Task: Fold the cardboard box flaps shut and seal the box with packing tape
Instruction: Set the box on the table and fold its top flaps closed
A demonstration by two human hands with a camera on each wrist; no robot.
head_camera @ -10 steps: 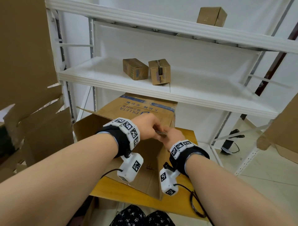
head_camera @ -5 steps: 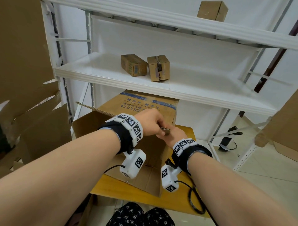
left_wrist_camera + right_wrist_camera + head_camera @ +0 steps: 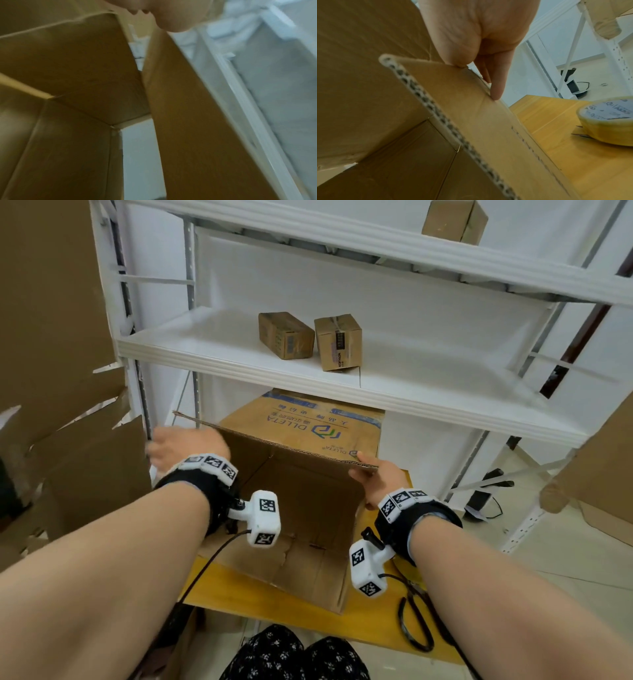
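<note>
An open brown cardboard box (image 3: 308, 546) stands on a yellow table (image 3: 239, 597), its printed far flap (image 3: 308, 433) upright under the shelf. My right hand (image 3: 368, 474) pinches the top corner of the right flap (image 3: 471, 115), with the thumb inside and the fingers (image 3: 494, 89) outside. My left hand (image 3: 181, 445) is blurred at the box's upper left corner. In the left wrist view the left flap (image 3: 197, 121) runs up to the palm, and its grip is unclear. A roll of packing tape (image 3: 607, 121) lies on the table right of the box.
Black-handled scissors (image 3: 414, 625) lie on the table by my right forearm. A white shelf (image 3: 342, 392) hangs low over the box and carries two small cartons (image 3: 286, 335) (image 3: 339, 342). Loose cardboard sheets (image 3: 68, 474) lean at the left.
Both hands were together over the middle of the box, pinching something small. They have moved apart, the left to the left corner and the right onto the right flap.
</note>
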